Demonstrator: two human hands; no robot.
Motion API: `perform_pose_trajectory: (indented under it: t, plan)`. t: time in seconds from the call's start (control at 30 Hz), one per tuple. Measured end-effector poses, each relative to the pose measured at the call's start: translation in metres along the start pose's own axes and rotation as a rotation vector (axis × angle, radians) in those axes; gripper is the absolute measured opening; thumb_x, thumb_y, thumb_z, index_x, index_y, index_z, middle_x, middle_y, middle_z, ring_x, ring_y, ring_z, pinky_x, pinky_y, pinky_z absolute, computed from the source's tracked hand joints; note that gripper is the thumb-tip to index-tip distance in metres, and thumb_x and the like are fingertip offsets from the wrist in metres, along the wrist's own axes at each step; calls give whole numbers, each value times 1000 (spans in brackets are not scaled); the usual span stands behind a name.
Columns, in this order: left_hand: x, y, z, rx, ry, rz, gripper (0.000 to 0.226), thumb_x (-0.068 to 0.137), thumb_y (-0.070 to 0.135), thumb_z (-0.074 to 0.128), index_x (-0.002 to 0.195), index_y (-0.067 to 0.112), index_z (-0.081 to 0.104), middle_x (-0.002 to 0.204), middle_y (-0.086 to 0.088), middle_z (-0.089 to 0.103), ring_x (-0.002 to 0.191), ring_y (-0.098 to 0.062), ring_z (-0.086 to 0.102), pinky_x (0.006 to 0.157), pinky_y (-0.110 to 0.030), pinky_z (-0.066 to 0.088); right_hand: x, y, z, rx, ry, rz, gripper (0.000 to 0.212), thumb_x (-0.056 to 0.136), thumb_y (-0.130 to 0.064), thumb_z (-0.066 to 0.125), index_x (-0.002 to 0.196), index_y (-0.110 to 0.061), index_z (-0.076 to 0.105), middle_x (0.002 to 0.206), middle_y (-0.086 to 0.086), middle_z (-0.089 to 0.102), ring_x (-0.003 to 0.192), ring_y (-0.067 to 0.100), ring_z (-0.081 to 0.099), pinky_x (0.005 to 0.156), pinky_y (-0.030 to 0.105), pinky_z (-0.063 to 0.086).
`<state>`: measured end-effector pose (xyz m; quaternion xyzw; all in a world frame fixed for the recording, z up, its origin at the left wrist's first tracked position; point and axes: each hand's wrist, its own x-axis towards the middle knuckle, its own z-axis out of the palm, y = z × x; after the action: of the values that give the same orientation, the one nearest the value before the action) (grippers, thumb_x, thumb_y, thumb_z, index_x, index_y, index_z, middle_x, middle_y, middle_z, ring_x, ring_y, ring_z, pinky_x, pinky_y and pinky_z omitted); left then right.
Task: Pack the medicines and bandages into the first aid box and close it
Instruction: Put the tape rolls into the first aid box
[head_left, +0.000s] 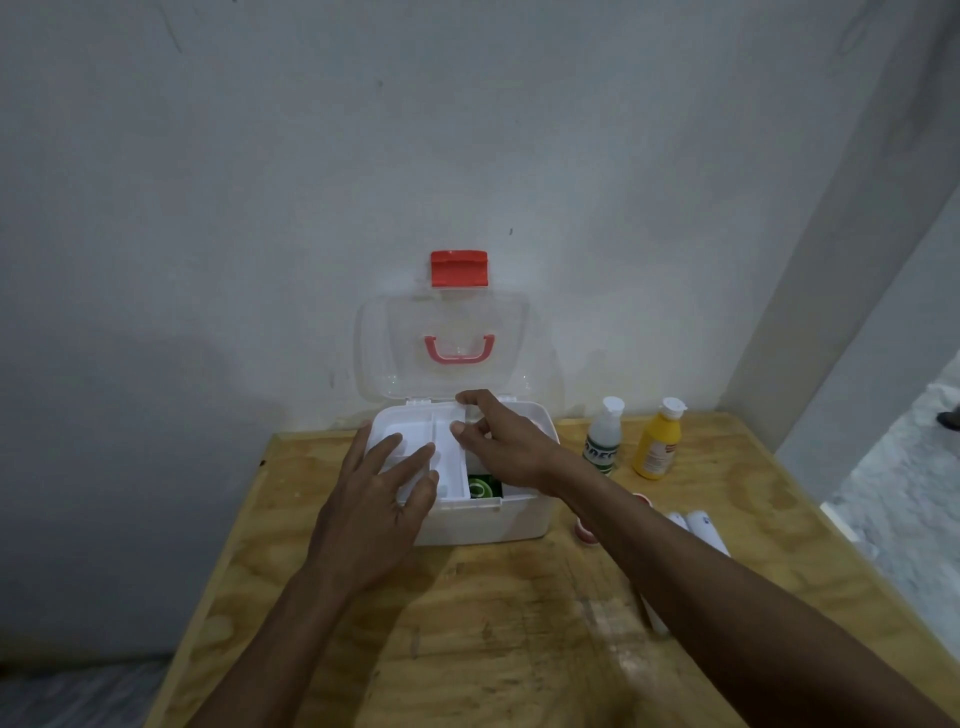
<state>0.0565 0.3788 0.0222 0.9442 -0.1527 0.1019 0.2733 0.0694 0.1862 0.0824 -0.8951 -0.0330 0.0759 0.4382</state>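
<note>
The white first aid box (483, 522) stands open on the wooden table, its clear lid (441, 322) with a red latch leaning against the wall. A white divided inner tray (415, 431) sits in the box's left half. My left hand (379, 499) lies flat on the tray with fingers spread. My right hand (498, 441) pinches the tray's right edge between thumb and fingers. A green packet (484, 487) shows inside the box under my right hand. Right of the box stand a clear bottle (602, 434) and a yellow bottle (660, 439).
White tubes (701, 527) and a small red-capped item (587, 532) lie on the table (493, 623) behind my right forearm. The wall is directly behind the box. The table's right edge drops to a grey floor.
</note>
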Motion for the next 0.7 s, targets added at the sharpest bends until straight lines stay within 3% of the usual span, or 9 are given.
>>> perform_pose_trajectory:
  t: [0.13, 0.3, 0.4, 0.47, 0.57, 0.63, 0.7]
  plan:
    - [-1, 3, -3, -2, -12, -19, 67, 83, 68, 19, 136, 40, 51, 156, 7, 31, 149, -15, 8, 112, -49, 28, -3, -1, -1, -9, 27, -8, 48, 102, -38, 44, 146, -26, 30, 137, 11, 56, 121, 28, 55, 101, 41, 48]
    - [0, 4, -3, 8, -38, -28, 61, 86, 64, 25, 137, 41, 49, 158, 6, 28, 149, -15, 7, 114, -51, 25, -16, -2, -11, 1, 93, -70, 47, 102, -39, 44, 145, -24, 33, 128, 10, 61, 97, 17, 61, 71, 18, 45]
    - [0, 3, -5, 70, -40, 8, 68, 84, 71, 17, 137, 42, 49, 158, 4, 28, 149, -18, 9, 117, -54, 18, -34, 3, -24, 28, 207, -126, 43, 101, -40, 46, 141, -26, 41, 123, 5, 64, 98, 16, 65, 83, 32, 54]
    - [0, 3, -5, 155, -31, 19, 69, 85, 70, 14, 138, 41, 49, 159, 1, 27, 150, -20, 9, 117, -58, 13, -53, 10, -37, 90, 295, -163, 39, 99, -40, 50, 136, -26, 48, 115, 0, 66, 95, 14, 68, 83, 37, 57]
    - [-6, 15, -10, 185, 151, 43, 61, 91, 60, 27, 132, 28, 58, 153, -10, 38, 145, -29, 24, 114, -59, 20, -85, 27, -58, 190, 467, -199, 29, 97, -32, 57, 124, -23, 60, 103, -4, 69, 87, 8, 71, 70, 29, 58]
    - [-18, 35, -12, 93, 396, 148, 52, 92, 48, 42, 121, 12, 67, 135, -19, 55, 126, -36, 46, 105, -55, 37, -104, 48, -70, 197, 622, -180, 21, 94, -27, 63, 114, -22, 67, 95, -5, 72, 84, 6, 71, 70, 23, 57]
    - [-35, 62, -10, -4, 566, 243, 37, 90, 32, 56, 109, 5, 72, 112, -20, 64, 106, -35, 54, 91, -48, 48, -118, 75, -77, 135, 762, -118, 14, 91, -25, 67, 104, -23, 70, 89, -11, 72, 82, 1, 68, 72, 18, 54]
